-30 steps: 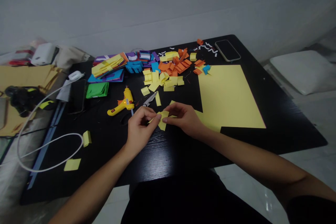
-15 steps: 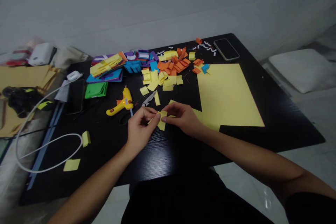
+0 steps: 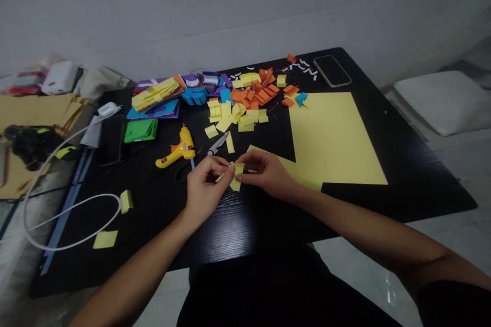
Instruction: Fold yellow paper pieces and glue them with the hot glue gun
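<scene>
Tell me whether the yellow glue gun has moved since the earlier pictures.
No: the yellow glue gun keeps its place, just right of the green paper bundle.

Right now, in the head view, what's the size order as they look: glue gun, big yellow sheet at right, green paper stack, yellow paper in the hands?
1. Big yellow sheet
2. Glue gun and green paper stack: too alike to rank
3. Held yellow paper, going by its visible part
</scene>
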### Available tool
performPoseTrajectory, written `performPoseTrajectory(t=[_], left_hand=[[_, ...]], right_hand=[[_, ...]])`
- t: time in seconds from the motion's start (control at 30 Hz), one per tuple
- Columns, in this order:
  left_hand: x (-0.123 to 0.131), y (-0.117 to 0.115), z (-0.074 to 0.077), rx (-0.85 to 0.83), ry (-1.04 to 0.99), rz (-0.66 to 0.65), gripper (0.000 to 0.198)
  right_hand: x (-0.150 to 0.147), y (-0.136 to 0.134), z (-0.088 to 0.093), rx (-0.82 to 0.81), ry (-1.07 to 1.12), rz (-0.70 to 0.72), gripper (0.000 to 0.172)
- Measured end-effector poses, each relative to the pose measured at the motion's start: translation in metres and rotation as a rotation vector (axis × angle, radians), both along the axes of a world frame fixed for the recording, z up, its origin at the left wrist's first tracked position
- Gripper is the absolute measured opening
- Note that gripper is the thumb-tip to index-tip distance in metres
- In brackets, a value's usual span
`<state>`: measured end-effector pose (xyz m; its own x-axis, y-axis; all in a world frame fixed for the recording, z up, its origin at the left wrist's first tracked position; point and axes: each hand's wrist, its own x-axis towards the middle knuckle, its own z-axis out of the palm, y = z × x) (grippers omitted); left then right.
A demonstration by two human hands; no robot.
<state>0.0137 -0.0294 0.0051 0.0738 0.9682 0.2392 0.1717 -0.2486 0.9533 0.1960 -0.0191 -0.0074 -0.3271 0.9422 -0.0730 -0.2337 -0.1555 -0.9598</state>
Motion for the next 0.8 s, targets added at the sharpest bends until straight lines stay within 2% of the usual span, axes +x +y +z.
performPoseTrajectory(t=[0.17, 0.5, 0.67, 0.8], left_hand=[[-0.0012, 0.0012, 0.0022, 0.015, 0.02, 0.02, 0.022], [0.0012, 0.0017, 0.0006, 0.091, 0.034, 0.017, 0.02], [0.0001, 0.0017, 0.0033, 0.051, 0.013, -0.002, 0.019], [-0.0052, 0.0036, 0.0093, -0.05, 0.043, -0.047, 0.008]], right_hand=[[-0.001, -0.0013, -0.0009, -0.106, 0.046, 0.061, 0.037], [-0.0063, -0.0046, -0.0004, -0.109, 0.041, -0.012, 0.038], [-0.0043, -0.0041, 0.0009, -0.121, 0.02, -0.015, 0.034], [-0.0031, -0.0046, -0.0008, -0.081, -0.035, -0.032, 0.036]])
